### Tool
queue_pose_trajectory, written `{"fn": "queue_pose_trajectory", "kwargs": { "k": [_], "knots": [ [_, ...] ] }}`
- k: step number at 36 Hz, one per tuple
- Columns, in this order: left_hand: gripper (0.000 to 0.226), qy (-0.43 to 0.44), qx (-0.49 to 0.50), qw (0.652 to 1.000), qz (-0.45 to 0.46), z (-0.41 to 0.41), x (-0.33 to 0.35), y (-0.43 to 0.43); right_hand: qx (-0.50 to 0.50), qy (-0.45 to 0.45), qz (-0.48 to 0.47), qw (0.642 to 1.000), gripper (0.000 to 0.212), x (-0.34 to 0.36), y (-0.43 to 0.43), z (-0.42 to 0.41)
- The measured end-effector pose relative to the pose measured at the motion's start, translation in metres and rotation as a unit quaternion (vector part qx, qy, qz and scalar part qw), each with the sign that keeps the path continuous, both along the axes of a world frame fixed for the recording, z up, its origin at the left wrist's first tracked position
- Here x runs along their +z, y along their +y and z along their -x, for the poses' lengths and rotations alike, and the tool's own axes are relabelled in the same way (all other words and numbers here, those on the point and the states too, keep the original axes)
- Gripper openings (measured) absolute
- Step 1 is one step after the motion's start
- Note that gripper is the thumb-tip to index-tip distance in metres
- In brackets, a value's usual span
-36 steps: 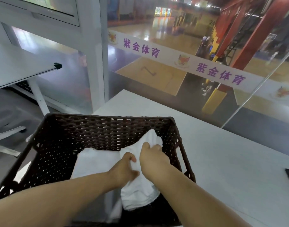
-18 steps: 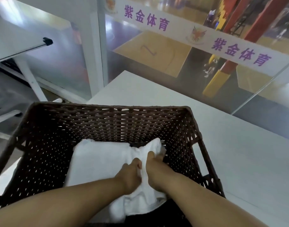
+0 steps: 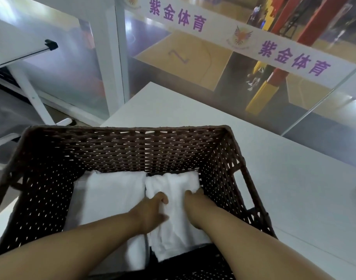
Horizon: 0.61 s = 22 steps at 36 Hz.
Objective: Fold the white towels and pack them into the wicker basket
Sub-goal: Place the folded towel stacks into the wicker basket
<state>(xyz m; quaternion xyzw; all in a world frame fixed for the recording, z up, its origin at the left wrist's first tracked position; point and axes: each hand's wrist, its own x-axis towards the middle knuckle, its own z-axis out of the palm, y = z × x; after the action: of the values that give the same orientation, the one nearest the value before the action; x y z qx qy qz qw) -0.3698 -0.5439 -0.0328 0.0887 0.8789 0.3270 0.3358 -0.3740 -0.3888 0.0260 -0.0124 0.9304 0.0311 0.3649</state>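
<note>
A white worktop (image 3: 294, 188) met a glass wall (image 3: 193, 63) bearing a purple-lettered band (image 3: 294, 57). On it a dark brown wicker basket (image 3: 112, 150) surrounded both hands. Inside, long axes pointing straight ahead, lay a flat folded white towel (image 3: 112, 199) outside the left hand (image 3: 152, 211) and a rumpled folded white towel (image 3: 175, 199) between it and the right hand (image 3: 195, 201). The hands, apart, each gripped one long edge.

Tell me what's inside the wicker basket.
Two folded white towels side by side: left towel, right towel with left hand and right hand on it. Floor beneath them is hidden.
</note>
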Motion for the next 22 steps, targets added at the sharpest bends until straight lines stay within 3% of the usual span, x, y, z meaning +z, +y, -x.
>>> {"fn": "queue_pose_trajectory", "kwargs": {
  "k": [5, 7, 12, 17, 22],
  "knots": [
    [0.050, 0.036, -0.078, 0.989, 0.123, 0.015, 0.028, -0.009, 0.077, -0.007, -0.049, 0.996, 0.031, 0.015, 0.001, 0.001],
    [0.052, 0.048, -0.104, 0.978, 0.177, 0.016, 0.043, -0.012, 0.107, 0.006, -0.072, 0.992, 0.032, 0.021, -0.002, 0.003],
    [0.041, 0.137, -0.190, 0.917, 0.323, 0.015, 0.086, -0.016, 0.171, 0.072, -0.046, 0.982, 0.026, 0.049, -0.002, 0.005],
    [0.038, 0.203, -0.184, 0.901, 0.337, 0.011, 0.128, -0.018, 0.155, 0.178, 0.038, 0.971, 0.029, 0.111, 0.008, -0.003],
    [0.029, 0.271, -0.159, 0.895, 0.317, 0.001, 0.176, -0.007, 0.118, 0.220, 0.078, 0.965, 0.043, 0.175, 0.032, -0.027]
  ]
}}
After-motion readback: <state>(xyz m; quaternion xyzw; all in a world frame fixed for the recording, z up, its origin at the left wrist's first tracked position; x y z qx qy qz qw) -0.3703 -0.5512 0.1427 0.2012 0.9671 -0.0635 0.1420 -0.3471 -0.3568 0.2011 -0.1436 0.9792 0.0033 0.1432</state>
